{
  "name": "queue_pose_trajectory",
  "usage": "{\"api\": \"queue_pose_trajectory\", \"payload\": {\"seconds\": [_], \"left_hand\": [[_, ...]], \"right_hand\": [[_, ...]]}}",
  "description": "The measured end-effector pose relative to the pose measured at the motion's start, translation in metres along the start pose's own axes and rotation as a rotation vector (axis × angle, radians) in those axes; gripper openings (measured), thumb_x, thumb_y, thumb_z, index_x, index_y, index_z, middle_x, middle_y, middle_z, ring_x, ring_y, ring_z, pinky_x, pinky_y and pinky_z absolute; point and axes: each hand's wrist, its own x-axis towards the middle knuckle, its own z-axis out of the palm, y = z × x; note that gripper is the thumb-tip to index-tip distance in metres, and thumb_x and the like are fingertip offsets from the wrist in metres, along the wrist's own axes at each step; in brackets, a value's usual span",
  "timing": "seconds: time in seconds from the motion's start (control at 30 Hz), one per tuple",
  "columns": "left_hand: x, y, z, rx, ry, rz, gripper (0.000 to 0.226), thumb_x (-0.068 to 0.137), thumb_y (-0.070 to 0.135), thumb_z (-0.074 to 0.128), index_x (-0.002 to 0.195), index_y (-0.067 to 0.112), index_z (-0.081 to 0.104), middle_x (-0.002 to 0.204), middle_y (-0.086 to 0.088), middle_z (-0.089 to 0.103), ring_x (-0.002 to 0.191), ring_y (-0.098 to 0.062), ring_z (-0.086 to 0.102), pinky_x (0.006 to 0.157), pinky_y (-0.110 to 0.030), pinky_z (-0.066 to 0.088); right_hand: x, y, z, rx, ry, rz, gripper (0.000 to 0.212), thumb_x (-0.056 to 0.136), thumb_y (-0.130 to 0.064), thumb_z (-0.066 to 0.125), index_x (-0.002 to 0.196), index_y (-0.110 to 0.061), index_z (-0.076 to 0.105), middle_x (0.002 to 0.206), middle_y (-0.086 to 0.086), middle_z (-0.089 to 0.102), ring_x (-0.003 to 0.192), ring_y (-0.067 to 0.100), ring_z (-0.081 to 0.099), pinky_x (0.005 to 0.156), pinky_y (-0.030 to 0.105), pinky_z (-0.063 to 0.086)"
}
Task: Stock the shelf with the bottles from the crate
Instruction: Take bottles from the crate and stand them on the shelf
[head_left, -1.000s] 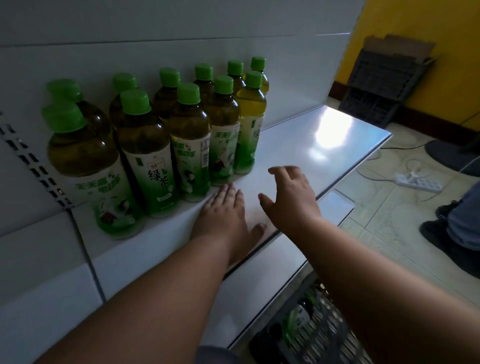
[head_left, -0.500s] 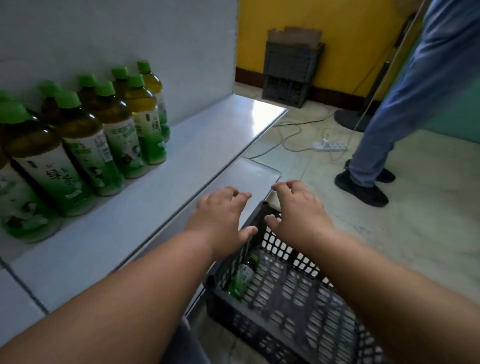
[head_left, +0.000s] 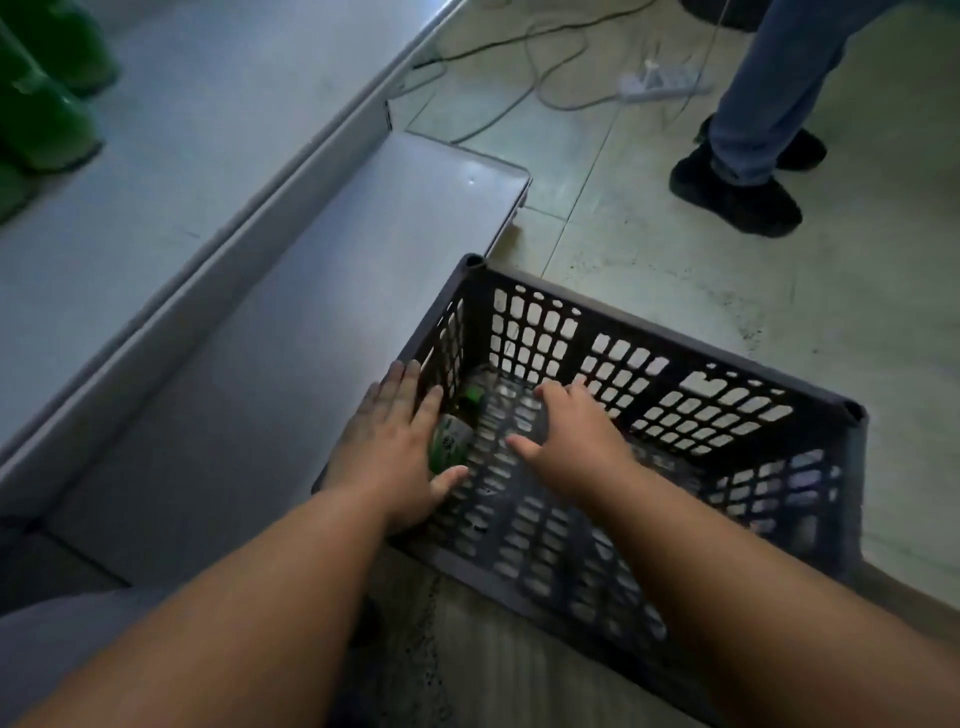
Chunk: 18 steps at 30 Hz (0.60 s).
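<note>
One green-capped plastic tea bottle (head_left: 453, 435) lies flat on the floor of the dark grey plastic crate (head_left: 675, 374), cap pointing away. The left hand (head_left: 396, 447) is nearer, just beside it. The right hand (head_left: 574, 441) hovers further right. Both hands have loose, spread fingers holding nothing.

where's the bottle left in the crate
In the head view, the green-capped bottle lies in the dark plastic crate's left corner, beside the left hand.

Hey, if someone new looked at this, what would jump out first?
Two bare hands, left hand and right hand, reach open into the dark crate on the floor, over a lying green bottle. At upper right, another person's dark shoes stand near a power strip.
</note>
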Motion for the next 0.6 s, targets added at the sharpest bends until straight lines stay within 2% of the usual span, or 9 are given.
{"api": "queue_pose_trajectory", "payload": {"seconds": [0.13,0.3,0.37,0.43,0.5,0.57,0.6], "left_hand": [[0.006,-0.003,0.018,0.013,0.006,-0.004,0.1,0.085,0.082,0.014,0.151,0.021,-0.031,0.148,-0.013,-0.051,0.136,-0.025,-0.048,0.119,-0.043,-0.02],[0.007,-0.006,0.019,-0.028,0.045,-0.001,0.102,0.082,0.083,0.003,0.144,0.014,-0.039,0.149,-0.015,-0.049,0.138,-0.025,-0.046,0.121,-0.043,-0.017],[0.007,-0.007,0.022,-0.046,0.06,0.009,0.102,0.081,0.083,-0.002,0.144,0.011,-0.04,0.151,-0.016,-0.046,0.141,-0.026,-0.042,0.122,-0.044,-0.013],[0.008,-0.008,0.025,-0.071,0.099,0.013,0.102,0.083,0.082,0.0,0.149,0.009,-0.029,0.158,-0.018,-0.034,0.147,-0.027,-0.032,0.123,-0.045,-0.006],[0.01,-0.009,0.029,-0.076,0.135,0.023,0.102,0.087,0.08,0.007,0.156,0.006,-0.01,0.163,-0.02,-0.016,0.152,-0.029,-0.018,0.124,-0.046,0.002],[0.01,-0.009,0.032,-0.059,0.161,0.047,0.1,0.089,0.077,0.015,0.157,0.004,0.004,0.164,-0.022,-0.005,0.153,-0.031,-0.008,0.122,-0.047,0.005],[0.01,-0.009,0.033,-0.047,0.168,0.058,0.1,0.089,0.076,0.017,0.157,0.002,0.007,0.164,-0.022,-0.002,0.153,-0.032,-0.006,0.122,-0.047,0.006]], "right_hand": [[0.04,-0.001,0.039,0.1,-0.061,0.054,0.075,0.082,-0.056,0.069,0.143,-0.023,0.041,0.14,0.005,0.046,0.126,0.026,0.049,0.1,0.046,0.049],[0.083,-0.011,0.082,0.323,-0.154,0.177,0.071,0.082,-0.058,0.07,0.139,-0.022,0.044,0.134,0.004,0.052,0.114,0.025,0.058,0.088,0.041,0.054],[0.101,-0.016,0.102,0.377,-0.2,0.248,0.075,0.082,-0.059,0.068,0.143,-0.027,0.039,0.14,0.007,0.048,0.12,0.029,0.054,0.093,0.043,0.052],[0.116,-0.02,0.121,0.402,-0.251,0.261,0.077,0.082,-0.061,0.065,0.148,-0.04,0.03,0.148,0.009,0.041,0.129,0.035,0.047,0.101,0.049,0.046],[0.129,-0.02,0.137,0.341,-0.346,0.193,0.072,0.087,-0.061,0.057,0.149,-0.055,0.019,0.152,0.013,0.031,0.134,0.04,0.04,0.107,0.054,0.04],[0.133,-0.011,0.148,0.226,-0.401,0.137,0.065,0.094,-0.057,0.051,0.149,-0.057,0.017,0.149,0.015,0.028,0.134,0.041,0.036,0.109,0.053,0.037],[0.133,-0.004,0.151,0.215,-0.353,0.124,0.061,0.095,-0.054,0.051,0.149,-0.052,0.024,0.146,0.015,0.031,0.131,0.039,0.04,0.107,0.05,0.04]]}}
